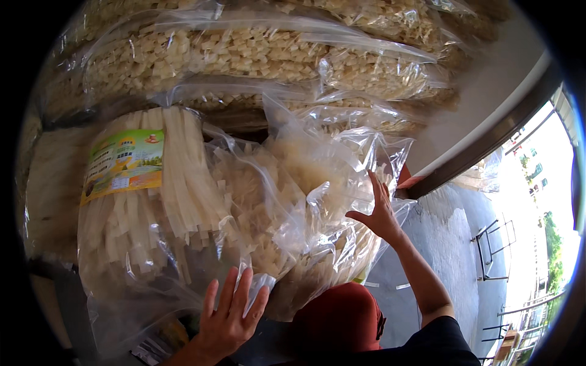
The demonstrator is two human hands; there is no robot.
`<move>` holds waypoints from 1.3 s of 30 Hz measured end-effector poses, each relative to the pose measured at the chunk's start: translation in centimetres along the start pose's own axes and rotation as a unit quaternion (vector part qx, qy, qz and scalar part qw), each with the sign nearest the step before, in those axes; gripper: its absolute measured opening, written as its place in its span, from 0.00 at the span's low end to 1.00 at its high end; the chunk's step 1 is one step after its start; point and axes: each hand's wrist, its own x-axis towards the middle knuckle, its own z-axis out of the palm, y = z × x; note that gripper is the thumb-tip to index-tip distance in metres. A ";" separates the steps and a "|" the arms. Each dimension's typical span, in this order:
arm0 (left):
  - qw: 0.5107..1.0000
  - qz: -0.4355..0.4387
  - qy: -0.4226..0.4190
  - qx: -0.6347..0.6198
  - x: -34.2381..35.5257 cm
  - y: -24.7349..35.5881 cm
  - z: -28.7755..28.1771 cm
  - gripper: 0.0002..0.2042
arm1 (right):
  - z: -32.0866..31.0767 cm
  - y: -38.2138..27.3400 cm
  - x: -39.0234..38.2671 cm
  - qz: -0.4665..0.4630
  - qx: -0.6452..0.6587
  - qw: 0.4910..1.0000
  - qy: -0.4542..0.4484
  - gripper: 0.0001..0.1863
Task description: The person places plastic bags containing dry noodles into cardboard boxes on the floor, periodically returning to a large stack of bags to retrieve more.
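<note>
A large clear plastic bag of pale cut strips (293, 201) fills the middle of the view. My left hand (229, 317) presses flat against its underside, fingers spread. My right hand (379, 210) lies open against the bag's right side, fingers pointing up. To the left stands another clear bag of long flat white strips (152, 213) bearing a green and yellow label (125, 161).
Several more clear bags of pale cut pieces (256, 55) are stacked above and behind. A white wall with a dark edge (488, 122) runs at the right. A grey floor (445, 244) and metal stands (491, 244) lie beyond. A red-brown rounded object (339, 320) sits below.
</note>
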 end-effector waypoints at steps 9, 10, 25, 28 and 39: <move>0.936 -0.138 0.062 -0.319 -0.8 -4.8 -0.9 0.05 | -0.1 -8.9 2.7 -0.225 0.057 0.965 -0.122 0.54; 0.927 -0.135 0.068 -0.344 -0.7 -5.3 -0.8 0.05 | 0.0 -10.1 2.8 -0.258 0.051 0.950 -0.168 0.49; 0.888 -0.130 0.043 -0.438 5.1 -5.6 -0.3 0.38 | 2.4 -18.7 0.9 -0.359 0.275 0.892 0.011 0.18; 0.915 -0.058 0.019 -0.400 6.4 -5.6 1.2 0.37 | 2.3 -18.9 0.5 -0.434 0.228 0.871 0.013 0.17; 0.871 -0.065 -0.067 -0.482 7.4 -5.2 1.9 0.16 | -1.7 -6.5 4.8 -0.040 -0.080 0.995 -0.045 0.62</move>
